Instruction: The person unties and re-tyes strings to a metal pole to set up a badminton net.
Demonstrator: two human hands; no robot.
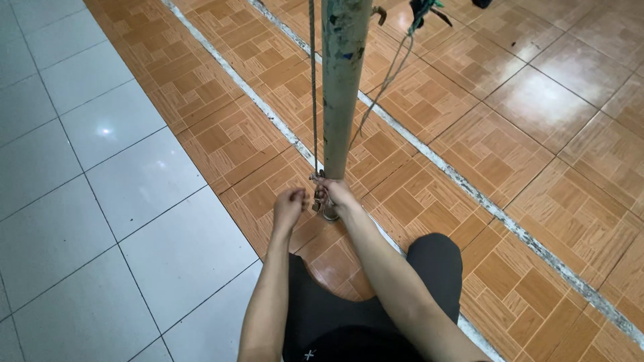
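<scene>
On your far left lie the pale grey tiles [100,201], and you crouch right where they meet the orange patterned floor [537,167], your dark-trousered knees [436,261] folded under you so both arms can reach the foot of the pole.

Your left hand [287,206] sits just left of the pole's base, fingers curled in loosely as if pinching something small; what it grips is hidden behind your knuckles, so you cannot tell from here whether it has hold of the rope end or only steadies it. It sits close to the small metal fitting [317,201] where the rope comes down, touching or nearly so.

The thin rope [312,87] runs straight down alongside the left face of the pole, taut, which is why its lower end sits so near the floor: it is drawn down to that fitting at the base.

Your right hand [339,194] is closed around the bottom of the grey-green metal pole [345,87], fingers wrapped on the fitting side, bracing there so the work stays still while the other hand deals with it.

Further right a second, slacker cord [389,80] hangs in a loose curve from a dark knot high up, apart from your hands. A pale grout line [469,188] crosses the floor diagonally behind the pole.
</scene>
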